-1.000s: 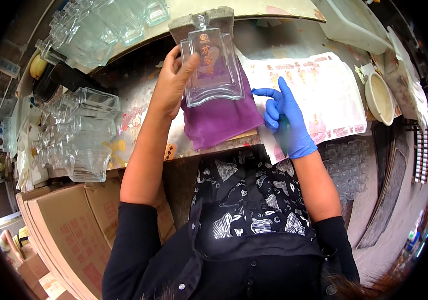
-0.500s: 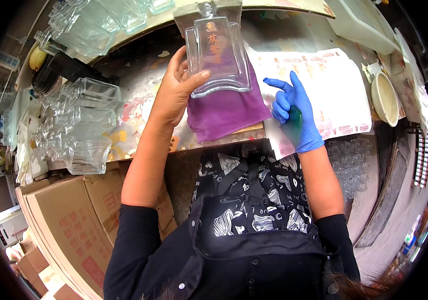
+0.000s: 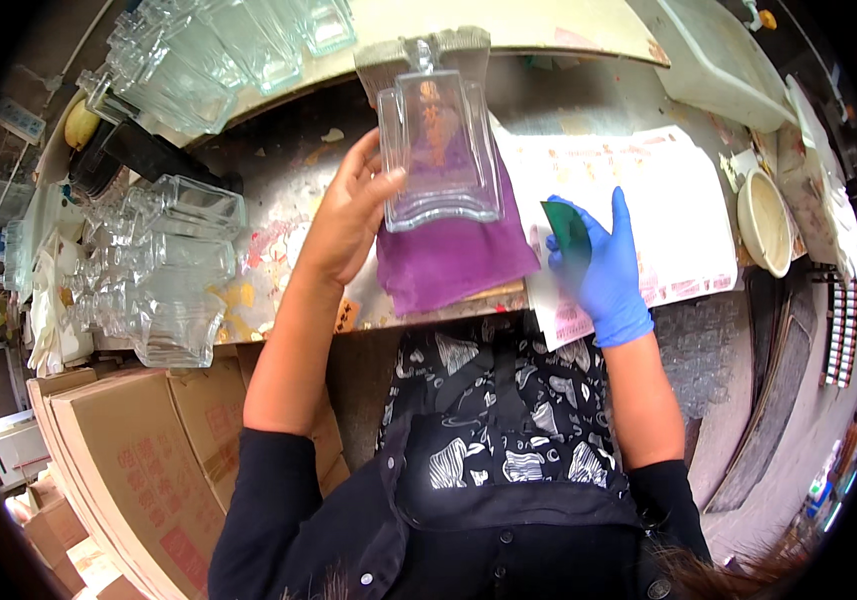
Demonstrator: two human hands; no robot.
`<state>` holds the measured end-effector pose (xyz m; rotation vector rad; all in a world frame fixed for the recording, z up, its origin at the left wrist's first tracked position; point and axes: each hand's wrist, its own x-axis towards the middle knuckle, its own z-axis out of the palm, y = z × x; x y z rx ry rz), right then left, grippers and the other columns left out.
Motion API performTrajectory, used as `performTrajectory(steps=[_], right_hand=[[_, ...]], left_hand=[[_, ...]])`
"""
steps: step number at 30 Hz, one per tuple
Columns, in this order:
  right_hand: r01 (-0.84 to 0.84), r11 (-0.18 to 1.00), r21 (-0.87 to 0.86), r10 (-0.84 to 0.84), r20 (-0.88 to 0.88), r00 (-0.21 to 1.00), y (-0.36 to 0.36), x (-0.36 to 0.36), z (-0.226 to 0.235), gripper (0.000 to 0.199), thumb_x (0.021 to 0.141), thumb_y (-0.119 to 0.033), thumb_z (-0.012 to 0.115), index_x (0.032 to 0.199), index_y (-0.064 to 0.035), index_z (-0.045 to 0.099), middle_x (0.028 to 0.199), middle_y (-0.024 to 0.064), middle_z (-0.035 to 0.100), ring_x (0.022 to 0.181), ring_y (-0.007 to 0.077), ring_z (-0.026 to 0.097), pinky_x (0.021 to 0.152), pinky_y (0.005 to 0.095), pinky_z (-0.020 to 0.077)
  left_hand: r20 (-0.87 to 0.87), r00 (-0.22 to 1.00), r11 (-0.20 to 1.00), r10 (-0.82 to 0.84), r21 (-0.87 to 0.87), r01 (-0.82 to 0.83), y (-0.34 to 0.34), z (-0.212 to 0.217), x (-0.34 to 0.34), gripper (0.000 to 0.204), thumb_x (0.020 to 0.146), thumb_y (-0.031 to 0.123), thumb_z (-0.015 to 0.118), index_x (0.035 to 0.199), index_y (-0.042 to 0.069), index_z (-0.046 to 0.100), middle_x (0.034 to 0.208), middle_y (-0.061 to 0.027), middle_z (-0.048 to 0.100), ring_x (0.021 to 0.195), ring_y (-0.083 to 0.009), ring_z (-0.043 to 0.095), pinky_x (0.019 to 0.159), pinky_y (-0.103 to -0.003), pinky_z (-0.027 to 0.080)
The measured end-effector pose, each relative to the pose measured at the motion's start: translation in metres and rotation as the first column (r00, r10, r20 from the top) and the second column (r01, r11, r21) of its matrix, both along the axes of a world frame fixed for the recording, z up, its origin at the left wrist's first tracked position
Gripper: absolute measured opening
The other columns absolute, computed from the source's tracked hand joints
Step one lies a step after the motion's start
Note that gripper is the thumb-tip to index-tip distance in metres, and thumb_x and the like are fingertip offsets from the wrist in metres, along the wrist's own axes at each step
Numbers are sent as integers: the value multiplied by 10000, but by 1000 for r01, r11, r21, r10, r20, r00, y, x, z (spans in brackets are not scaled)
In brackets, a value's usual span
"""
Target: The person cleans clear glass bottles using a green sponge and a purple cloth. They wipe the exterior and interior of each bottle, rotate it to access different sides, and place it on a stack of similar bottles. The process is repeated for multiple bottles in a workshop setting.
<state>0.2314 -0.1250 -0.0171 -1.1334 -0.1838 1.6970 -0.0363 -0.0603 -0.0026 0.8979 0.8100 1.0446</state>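
My bare left hand (image 3: 353, 205) grips the side of a clear flat glass bottle (image 3: 443, 150) with orange lettering down its front. The bottle lies with its neck away from me, over a purple cloth (image 3: 448, 265) and a grey padded rest (image 3: 373, 75). In a blue glove, my right hand (image 3: 608, 275) is closed on a dark green translucent scraper (image 3: 567, 228); its thumb side is partly behind the piece. This hand is over printed white sheets (image 3: 683, 190), to the right of the cloth.
Several clear bottles (image 3: 183, 265) lie at the table's left, and more (image 3: 218, 60) are on a raised board (image 3: 518, 25) behind. A white oval bowl (image 3: 763, 225) and a translucent bin (image 3: 713, 60) stand at the right. Cardboard boxes (image 3: 128, 460) are below left.
The green scraper has turned up in my right hand, so more of it shows above the fingers. My left hand keeps its grip on the bottle. The whole view has shifted slightly.
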Motion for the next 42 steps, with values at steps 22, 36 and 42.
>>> performTrajectory(steps=[22,36,42], right_hand=[[-860,131,493,-765,602,228,141,-56,82,206,768,-91,683,970,-82,639,838,83,595,770,262,601,680,365,481],[-942,108,318,-742,657,137,68,-56,50,220,752,-52,632,957,-132,640,818,42,600,774,242,583,715,339,454],[-895,139,423,-344,868,357,52,-59,51,207,816,-128,690,1014,-124,629,818,84,573,776,269,591,696,366,490]], left_hand=[[-141,990,997,30,78,-19,-5,0,7,723,879,87,603,1472,-20,203,1406,-149,391,1280,-237,439,1058,-348,374],[194,981,998,-1,-65,14,1,-5,-3,514,1026,306,356,1428,-5,277,1347,-157,444,1283,-236,428,1101,-364,340],[185,983,999,15,-48,-6,5,-8,-11,502,1034,310,345,1420,-7,297,1310,-148,462,1268,-230,441,1098,-358,339]])
